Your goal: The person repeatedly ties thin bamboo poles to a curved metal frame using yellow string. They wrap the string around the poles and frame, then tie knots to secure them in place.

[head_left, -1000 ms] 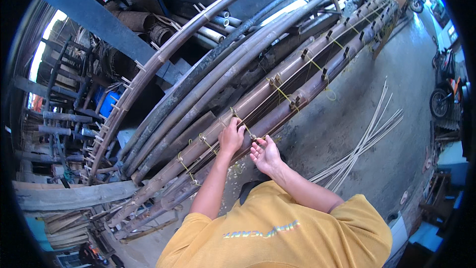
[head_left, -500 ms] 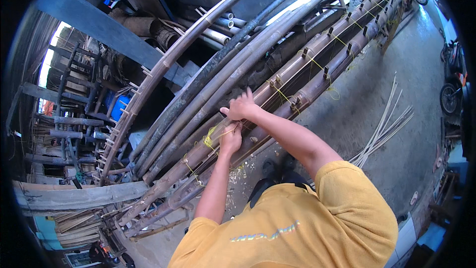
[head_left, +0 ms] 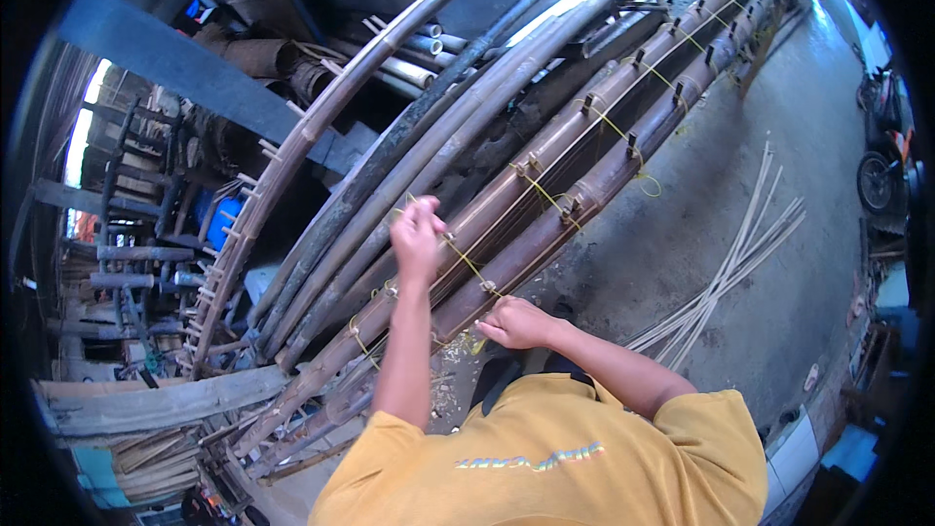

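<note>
Two long brown bamboo poles lie side by side, an upper one and a lower one, running from lower left to far upper right. A thin yellow cord stretches taut across both, passing a short peg on the lower pole. My left hand is closed on the cord at the far side of the upper pole. On the near side of the lower pole, my right hand grips the cord, with a loose yellow bunch hanging below it. Farther along, dark pegs and other cord ties join the poles.
A curved bamboo pole with pegs and several long poles lie beyond my left hand. Thin pale strips lie on the concrete floor at right. A motorcycle stands at the right edge. Wood shavings are scattered near my feet.
My hands were together over the upper pole. The right hand has moved down toward me past the lower pole, the left slightly up and left, and the cord now spans between them.
</note>
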Tool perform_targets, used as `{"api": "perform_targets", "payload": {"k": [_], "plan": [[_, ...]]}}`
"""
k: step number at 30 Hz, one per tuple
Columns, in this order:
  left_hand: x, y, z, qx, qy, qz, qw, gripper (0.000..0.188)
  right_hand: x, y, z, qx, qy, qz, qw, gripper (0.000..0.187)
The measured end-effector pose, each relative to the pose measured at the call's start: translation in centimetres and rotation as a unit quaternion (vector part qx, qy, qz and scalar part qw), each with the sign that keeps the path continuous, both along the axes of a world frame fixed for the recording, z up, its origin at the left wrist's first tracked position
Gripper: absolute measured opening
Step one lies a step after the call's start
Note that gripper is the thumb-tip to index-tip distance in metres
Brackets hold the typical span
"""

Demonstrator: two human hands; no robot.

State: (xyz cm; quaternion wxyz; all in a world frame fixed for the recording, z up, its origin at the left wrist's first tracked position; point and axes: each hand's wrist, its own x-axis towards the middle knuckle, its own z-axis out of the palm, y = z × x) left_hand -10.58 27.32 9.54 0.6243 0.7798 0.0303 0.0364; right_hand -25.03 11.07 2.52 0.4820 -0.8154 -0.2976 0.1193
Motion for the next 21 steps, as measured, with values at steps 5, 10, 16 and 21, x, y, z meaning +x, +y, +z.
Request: {"api": "perform_targets", "payload": {"k": [5, 10, 16, 21], "plan": [[6.0, 6.0, -11.1, 0.394, -0.109, 0.035, 0.912, 0.032, -1.4, 0.7, 1.1, -0.005, -0.113, 0.031, 0.993, 0.030], [4.1, 7.7, -4.4, 0.309, 0.032, -0.050, 0.949, 0.030, -4.4, 4.9, 5.3, -0.075, -0.239, -0.083, 0.964, 0.033], [-8.2, 19.1, -3.2, 0.473, 0.158, -0.170, 0.850, 0.031, -8.4, 12.5, 1.0, 0.319, 0.679, -0.139, 0.646, 0.028], [-15.3, 14.4, -3.5, 0.404, 0.085, -0.093, 0.906, 0.030, -3.4, 19.2, 2.7, 0.482, 0.242, -0.384, 0.749, 0.024]]}}
